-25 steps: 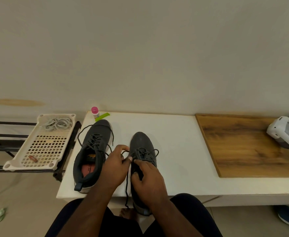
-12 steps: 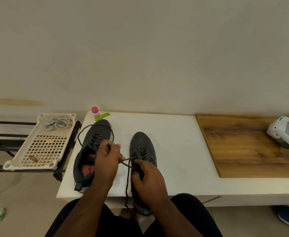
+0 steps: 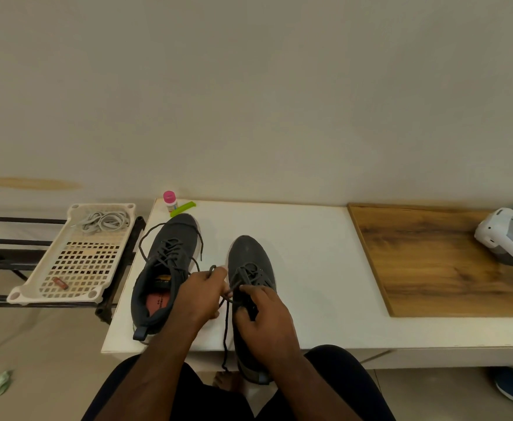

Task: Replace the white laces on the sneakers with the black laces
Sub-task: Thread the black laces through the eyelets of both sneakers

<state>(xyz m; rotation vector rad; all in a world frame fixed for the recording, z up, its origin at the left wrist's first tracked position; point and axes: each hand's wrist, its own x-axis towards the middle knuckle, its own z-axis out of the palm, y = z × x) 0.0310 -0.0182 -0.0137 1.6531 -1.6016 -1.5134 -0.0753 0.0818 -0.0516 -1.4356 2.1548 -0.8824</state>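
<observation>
Two sneakers (image 3: 250, 287) | left hand (image 3: 202, 294) grip, right hand (image 3: 264, 317) grip: each pinching black lace (image 3: 226, 332)

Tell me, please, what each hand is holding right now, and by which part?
The left hand pinches the black lace of the right sneaker near one free end. The right hand grips that sneaker at its tongue and lacing.

White table (image 3: 309, 268) bears two sneakers (image 3: 164, 268), bottle (image 3: 169, 201), wooden board (image 3: 431, 262).
</observation>
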